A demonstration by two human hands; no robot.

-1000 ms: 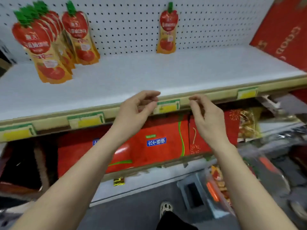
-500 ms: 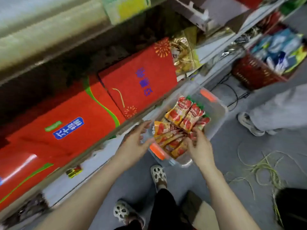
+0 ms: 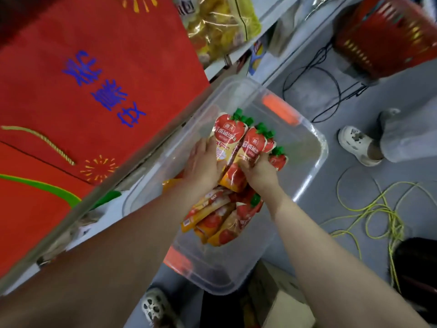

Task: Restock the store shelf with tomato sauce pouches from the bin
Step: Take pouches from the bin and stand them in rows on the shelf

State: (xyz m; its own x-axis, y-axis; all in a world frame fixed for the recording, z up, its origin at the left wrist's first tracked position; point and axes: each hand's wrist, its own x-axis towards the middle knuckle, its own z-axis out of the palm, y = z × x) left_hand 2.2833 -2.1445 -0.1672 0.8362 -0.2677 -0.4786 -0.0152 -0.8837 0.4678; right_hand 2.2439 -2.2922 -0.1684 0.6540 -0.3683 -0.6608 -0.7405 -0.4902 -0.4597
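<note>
A clear plastic bin [image 3: 314, 147] with orange latches sits on the grey floor below the shelf. Inside lie several tomato sauce pouches [image 3: 217, 221], red and yellow with green caps. Both my hands are down in the bin. My left hand [image 3: 203, 162] holds the left side of an upright pouch [image 3: 227, 136]. My right hand [image 3: 259, 170] grips a second pouch [image 3: 254, 144] beside it, fingers curled round its lower part. More pouches stand behind my right hand.
Red gift boxes [image 3: 94, 91] fill the low shelf at left, with yellow snack bags [image 3: 220, 24] further along. A red basket [image 3: 387, 36], black cables, yellow cord [image 3: 378, 209] and another person's shoe [image 3: 357, 145] lie on the floor. My own shoe [image 3: 153, 306] is near the bin.
The view dropped from the pegboard shelf to the floor bin. Both hands moved from the shelf edge down into the bin and took hold of pouches.
</note>
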